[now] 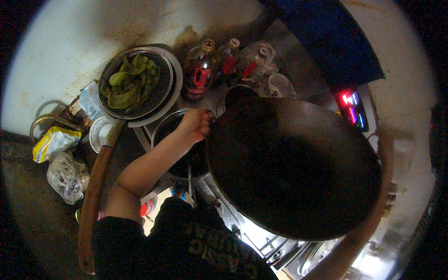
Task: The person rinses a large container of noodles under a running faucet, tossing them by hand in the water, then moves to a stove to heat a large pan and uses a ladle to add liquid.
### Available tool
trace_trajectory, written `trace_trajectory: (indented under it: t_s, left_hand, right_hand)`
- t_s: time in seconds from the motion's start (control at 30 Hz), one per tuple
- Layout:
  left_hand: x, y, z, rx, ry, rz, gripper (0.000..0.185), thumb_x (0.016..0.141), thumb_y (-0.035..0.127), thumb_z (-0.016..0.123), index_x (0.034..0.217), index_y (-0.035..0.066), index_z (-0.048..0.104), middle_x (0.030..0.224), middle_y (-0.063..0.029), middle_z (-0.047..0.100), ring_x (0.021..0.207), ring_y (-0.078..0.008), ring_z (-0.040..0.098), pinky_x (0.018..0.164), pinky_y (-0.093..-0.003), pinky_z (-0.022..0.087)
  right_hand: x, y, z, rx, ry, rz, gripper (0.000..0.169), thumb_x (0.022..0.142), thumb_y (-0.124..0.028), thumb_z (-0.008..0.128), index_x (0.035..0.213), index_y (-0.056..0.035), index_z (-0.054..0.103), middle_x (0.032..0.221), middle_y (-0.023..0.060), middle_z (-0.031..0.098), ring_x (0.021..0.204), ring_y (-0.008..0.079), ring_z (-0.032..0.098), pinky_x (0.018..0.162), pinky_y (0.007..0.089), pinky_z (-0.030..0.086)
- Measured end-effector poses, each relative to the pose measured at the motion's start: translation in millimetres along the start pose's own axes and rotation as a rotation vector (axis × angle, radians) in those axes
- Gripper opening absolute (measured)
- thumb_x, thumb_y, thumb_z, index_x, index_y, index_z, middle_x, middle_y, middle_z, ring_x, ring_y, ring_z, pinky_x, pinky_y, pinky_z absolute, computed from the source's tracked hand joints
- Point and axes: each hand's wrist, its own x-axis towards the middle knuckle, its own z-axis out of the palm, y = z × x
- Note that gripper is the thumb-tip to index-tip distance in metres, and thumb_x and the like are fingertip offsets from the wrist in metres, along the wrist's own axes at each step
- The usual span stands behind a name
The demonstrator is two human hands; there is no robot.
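Note:
A large, dark metal wok [294, 168] fills the middle and right of the view, tilted and raised in front of me. The fingers of my left hand [196, 125] are closed around the handle at its left rim. My right hand [384, 141], dim and partly blurred, is at the handle on the opposite rim. Beneath my left forearm stands a round pot [164, 131] with dark contents and a utensil handle [190, 182] by its near rim. Behind it, green peppers [131, 84] lie in a mesh strainer [169, 87] with a long wooden handle [96, 192].
Bottles with red labels [201, 77] stand by the wall, near a small dark pot [241, 92]. A lit display panel [351, 105] is at the right. A white bowl [99, 134], a yellow packet [56, 141] and a clear plastic bag [66, 176] lie left.

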Motion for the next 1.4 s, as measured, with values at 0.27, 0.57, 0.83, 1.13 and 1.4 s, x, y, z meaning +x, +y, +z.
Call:
trace_trajectory:
  t_s: [0.27, 0.57, 0.83, 1.13, 1.4]
  left_hand:
    - [9.8, -2.7, -7.6, -0.019, -0.02, -0.036, 0.012, 0.082, 0.009, 0.036, 0.072, 0.012, 0.039, 0.061, -0.0002, 0.042, 0.042, -0.0083, 0.025, 0.035, -0.0215, 0.02]
    - [10.5, -8.2, -2.0, 0.009, 0.0, -0.047, 0.012, 0.085, 0.012, 0.035, 0.075, 0.009, 0.042, 0.058, 0.0007, 0.039, 0.04, -0.0081, 0.026, 0.034, -0.0213, 0.021]
    - [20.6, -17.0, -6.3, 0.004, -0.016, -0.006, 0.016, 0.086, 0.013, 0.036, 0.08, 0.002, 0.047, 0.051, 0.0045, 0.033, 0.037, -0.0077, 0.026, 0.032, -0.0209, 0.023]
    - [18.1, -19.5, -1.1, -0.013, 0.089, -0.098, 0.019, 0.087, 0.014, 0.037, 0.088, -0.002, 0.047, 0.05, 0.0039, 0.035, 0.037, -0.0078, 0.028, 0.031, -0.0207, 0.024]
    - [22.3, -20.5, -16.8, -0.108, 0.073, -0.157, 0.022, 0.087, 0.014, 0.036, 0.094, -0.005, 0.046, 0.048, 0.0028, 0.034, 0.036, -0.0089, 0.027, 0.032, -0.0217, 0.024]
  right_hand:
    - [-27.5, -34.3, 8.5, -0.099, 0.019, -0.065, 0.021, 0.079, -0.021, 0.051, 0.078, -0.0033, 0.061, 0.051, 0.002, 0.039, 0.04, 0.0141, 0.037, 0.038, 0.0324, 0.035]
    - [-40.0, -52.6, -0.4, -0.194, 0.049, -0.1, 0.022, 0.079, -0.02, 0.05, 0.081, -0.0012, 0.061, 0.053, 0.0052, 0.043, 0.042, 0.0169, 0.04, 0.039, 0.0328, 0.035]
    - [-48.2, -78.4, -7.5, -0.282, 0.07, -0.138, 0.023, 0.079, -0.019, 0.05, 0.084, 0.0006, 0.062, 0.056, 0.0081, 0.047, 0.043, 0.0193, 0.042, 0.04, 0.0331, 0.036]
    - [-72.7, -156.6, -4.0, -0.467, 0.096, -0.096, 0.025, 0.079, -0.017, 0.05, 0.088, 0.0026, 0.062, 0.058, 0.0113, 0.051, 0.045, 0.022, 0.045, 0.042, 0.0334, 0.037]
    - [1.1, -141.1, -20.4, -0.501, 0.124, -0.655, 0.024, 0.078, -0.009, 0.049, 0.094, 0.0027, 0.062, 0.059, 0.0123, 0.054, 0.046, 0.0217, 0.048, 0.043, 0.0329, 0.039]
